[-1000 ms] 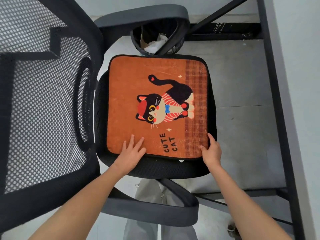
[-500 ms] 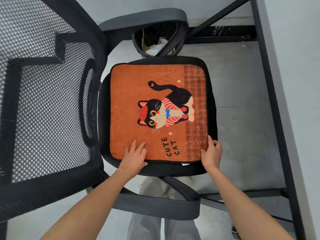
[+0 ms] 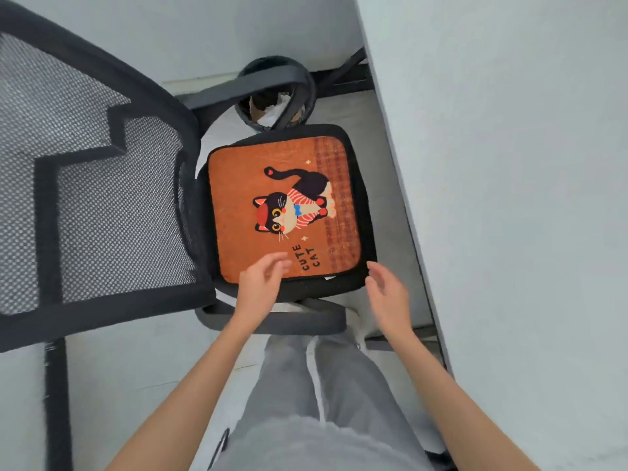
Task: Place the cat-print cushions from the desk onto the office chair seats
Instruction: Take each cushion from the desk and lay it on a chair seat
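Observation:
An orange cushion (image 3: pixel 244 185) printed with a black cat and the words CUTE CAT lies flat on the black seat (image 3: pixel 365 215) of an office chair. My left hand (image 3: pixel 261 278) hovers over the cushion's near left corner, fingers apart, holding nothing. My right hand (image 3: pixel 387 290) is off the cushion, just past the seat's near right corner, also open and empty. Both hands look slightly blurred.
The chair's mesh backrest (image 3: pixel 98 205) fills the left side, and its armrests (image 3: pixel 272 322) lie near and far of the seat. A black waste bin (image 3: pixel 272 107) stands behind the chair. The pale desk top (image 3: pixel 509 198) runs down the right. Grey trousers show below.
Both hands have lifted off the cushion's near edge and pulled back toward me. The view has risen and tilted, so the chair looks smaller and the desk top fills the right.

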Available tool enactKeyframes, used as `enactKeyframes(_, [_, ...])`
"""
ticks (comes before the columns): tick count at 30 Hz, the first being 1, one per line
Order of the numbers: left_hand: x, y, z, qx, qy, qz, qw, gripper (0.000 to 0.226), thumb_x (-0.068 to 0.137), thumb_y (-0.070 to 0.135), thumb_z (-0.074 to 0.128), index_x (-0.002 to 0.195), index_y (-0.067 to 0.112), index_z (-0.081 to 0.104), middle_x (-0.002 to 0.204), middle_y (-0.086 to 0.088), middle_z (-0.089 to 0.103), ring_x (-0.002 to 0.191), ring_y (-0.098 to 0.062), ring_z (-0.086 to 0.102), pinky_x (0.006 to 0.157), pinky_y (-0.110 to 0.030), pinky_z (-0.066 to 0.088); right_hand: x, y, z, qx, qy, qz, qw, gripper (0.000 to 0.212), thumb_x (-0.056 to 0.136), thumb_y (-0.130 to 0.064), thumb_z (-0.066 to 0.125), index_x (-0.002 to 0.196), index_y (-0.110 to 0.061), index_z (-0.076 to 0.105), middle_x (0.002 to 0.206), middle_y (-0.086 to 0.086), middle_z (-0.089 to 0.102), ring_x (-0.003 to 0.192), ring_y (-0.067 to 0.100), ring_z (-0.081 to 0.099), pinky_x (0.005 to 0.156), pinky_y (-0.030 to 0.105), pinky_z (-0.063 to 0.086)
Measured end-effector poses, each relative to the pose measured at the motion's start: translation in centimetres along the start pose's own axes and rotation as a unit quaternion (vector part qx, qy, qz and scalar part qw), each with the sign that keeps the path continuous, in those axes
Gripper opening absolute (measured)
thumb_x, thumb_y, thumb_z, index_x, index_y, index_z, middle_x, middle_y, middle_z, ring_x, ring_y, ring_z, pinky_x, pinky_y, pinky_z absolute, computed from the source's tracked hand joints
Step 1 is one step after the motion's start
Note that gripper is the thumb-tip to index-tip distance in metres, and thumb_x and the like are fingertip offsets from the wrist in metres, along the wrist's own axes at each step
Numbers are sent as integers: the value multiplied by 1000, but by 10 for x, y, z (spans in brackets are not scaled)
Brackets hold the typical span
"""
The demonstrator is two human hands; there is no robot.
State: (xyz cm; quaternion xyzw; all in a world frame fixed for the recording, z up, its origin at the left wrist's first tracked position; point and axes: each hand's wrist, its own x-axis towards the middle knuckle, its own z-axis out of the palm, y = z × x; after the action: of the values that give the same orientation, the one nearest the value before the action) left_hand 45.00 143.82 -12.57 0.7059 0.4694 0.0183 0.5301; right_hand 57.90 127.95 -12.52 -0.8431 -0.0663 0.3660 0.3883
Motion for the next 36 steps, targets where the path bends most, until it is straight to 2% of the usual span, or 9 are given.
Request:
enactKeyframes(5, [-76,63,2,-51,-113,74,990,25,94,8,43,102,22,63,85,12,73,84,0,67,79,-11,50,-107,-7,-65,78,31,-1,996,30,93,-10,45,120,-15,59,117,-7,62,106,12,60,94,36,50])
enactKeyframes(11, [-85,86,17,46,-283,159,945,27,94,9,44,92,29,63,90,17,71,83,-3,66,80,-22,52,-188,27,-72,216,211,54,952,24,93,-14,49,98,-33,62,104,-17,66,97,-7,60,83,7,44])
enactKeyframes(15, [-81,87,29,158,-426,231,860,31,93,10,45,91,38,60,89,25,69,85,2,65,81,-18,49,-230,54,-25,278,347,125,887,26,92,-10,48,95,-32,61,100,-14,66,93,-7,61,87,18,45])
enactKeyframes(18, [-97,82,38,233,-542,271,761,32,93,9,45,90,38,59,81,34,68,84,7,64,78,-6,46,-272,63,27,325,412,185,831,25,93,-8,46,99,-29,58,99,-16,64,88,-11,60,85,13,46])
enactKeyframes(22, [-146,70,56,271,-659,294,637,30,94,7,45,93,32,61,79,21,72,83,5,66,79,-6,46,-330,64,113,411,504,263,713,37,91,-4,49,87,-40,57,90,-26,66,89,-4,64,82,10,46])
enactKeyframes(25, [-202,53,71,301,-731,309,528,27,94,6,45,93,27,62,77,18,72,80,5,66,78,-7,47,-365,62,180,463,565,325,600,38,90,-3,49,86,-40,57,93,-17,68,94,10,66,81,14,46])
enactKeyframes(29, [-291,20,80,328,-801,317,386,22,94,8,45,97,19,63,85,10,70,79,3,66,80,-11,49,-398,55,258,524,644,362,423,36,89,-4,50,86,-39,61,89,-16,72,94,15,67,90,35,49])
enactKeyframes(33, [-385,-35,76,355,-839,321,258,27,94,6,44,94,27,62,80,13,71,76,2,67,75,-11,50,-437,56,313,575,699,350,241,33,91,1,46,86,-28,61,97,5,70,81,3,67,77,23,51])
enactKeyframes(36, [-448,-86,72,372,-850,316,196,30,93,4,45,91,29,62,70,19,73,72,3,67,69,-11,50,-476,77,346,601,706,334,169,29,92,1,44,86,-22,61,99,13,68,86,16,65,72,25,49])
